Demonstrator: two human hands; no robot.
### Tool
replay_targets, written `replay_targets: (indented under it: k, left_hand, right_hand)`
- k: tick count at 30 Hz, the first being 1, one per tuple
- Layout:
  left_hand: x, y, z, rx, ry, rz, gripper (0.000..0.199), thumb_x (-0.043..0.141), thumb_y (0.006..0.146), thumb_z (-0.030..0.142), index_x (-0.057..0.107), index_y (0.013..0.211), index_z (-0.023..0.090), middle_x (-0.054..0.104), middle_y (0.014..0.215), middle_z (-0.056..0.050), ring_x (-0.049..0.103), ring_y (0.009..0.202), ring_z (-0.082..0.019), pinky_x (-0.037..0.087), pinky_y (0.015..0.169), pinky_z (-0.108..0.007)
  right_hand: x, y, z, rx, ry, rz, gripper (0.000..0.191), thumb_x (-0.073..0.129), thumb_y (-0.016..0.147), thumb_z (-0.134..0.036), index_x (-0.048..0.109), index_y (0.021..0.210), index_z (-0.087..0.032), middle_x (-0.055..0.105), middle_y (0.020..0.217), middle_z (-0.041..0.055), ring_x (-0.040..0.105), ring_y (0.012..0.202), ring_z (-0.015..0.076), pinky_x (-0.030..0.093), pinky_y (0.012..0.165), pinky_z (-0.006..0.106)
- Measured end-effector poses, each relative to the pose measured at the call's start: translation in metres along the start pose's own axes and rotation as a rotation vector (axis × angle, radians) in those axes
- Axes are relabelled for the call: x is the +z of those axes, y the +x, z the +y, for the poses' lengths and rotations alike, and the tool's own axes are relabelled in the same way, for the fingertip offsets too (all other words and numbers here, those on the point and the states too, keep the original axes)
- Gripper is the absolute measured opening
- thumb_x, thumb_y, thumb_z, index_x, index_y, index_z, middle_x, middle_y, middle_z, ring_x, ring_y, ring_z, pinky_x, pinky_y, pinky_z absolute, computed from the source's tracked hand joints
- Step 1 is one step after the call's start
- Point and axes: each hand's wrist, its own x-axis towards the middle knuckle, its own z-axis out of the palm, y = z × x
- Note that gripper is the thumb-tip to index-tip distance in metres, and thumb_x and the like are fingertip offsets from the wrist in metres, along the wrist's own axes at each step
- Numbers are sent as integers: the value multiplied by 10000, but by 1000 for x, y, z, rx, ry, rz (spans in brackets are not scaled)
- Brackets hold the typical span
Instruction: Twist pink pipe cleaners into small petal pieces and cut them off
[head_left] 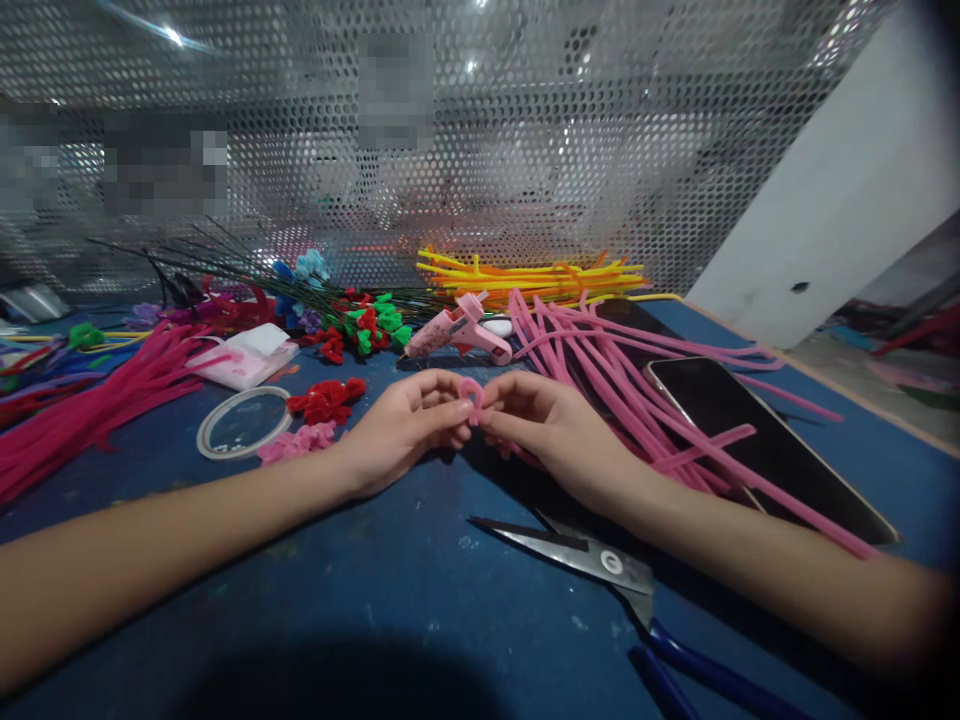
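From where I stand, a silvery perforated metal panel (495, 220) rises behind a scuffed blue tabletop (390, 590). Long, soft pink strips (622, 375) sprawl on the right, partly across a flat, black-screened phone (750, 420). Blue-handled metal scissors (611, 562) lie parted nearer the person. The left hand (405, 425) and right hand (555, 425), fingers curled, both pinch a small pink fuzzy loop (471, 382) between them, above the table. I'd judge the step is shaping that loop; the next move calls for a steady pinch where its ends meet.
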Motion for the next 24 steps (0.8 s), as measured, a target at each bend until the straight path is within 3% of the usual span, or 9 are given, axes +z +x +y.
replay_targets:
  k: [4,8,11,24]
  left_hand:
    - [-1,0,-3,36,100,-26,168,638,727,224,578,860,141,543,767,10,514,665,-74,414,567,-183]
    - [-4,-1,-4,52,145,-42,230,614,751,294,576,950,185,535,746,17,502,607,-75,393,523,-198]
    - [-5,-1,-4,54,161,-54,208,612,750,311,567,894,168,528,700,23,496,557,-67,378,502,-197]
    - [1,0,0,11,10,24,164,658,695,230,569,763,110,562,619,24,529,548,-59,430,545,-184]
  right_hand:
    - [-2,1,3,-3,9,21,282,701,646,-308,474,732,-164,533,594,-52,484,505,55,371,469,185]
    - [-2,1,3,7,8,24,297,699,651,-301,442,725,-172,530,568,-61,484,478,50,366,453,179]
    - [-1,0,2,25,7,15,311,705,645,-299,436,736,-172,527,564,-67,494,483,50,376,456,174]
    - [-1,3,3,-109,-61,61,194,631,704,-253,457,742,-176,496,638,-51,463,505,52,379,460,191]
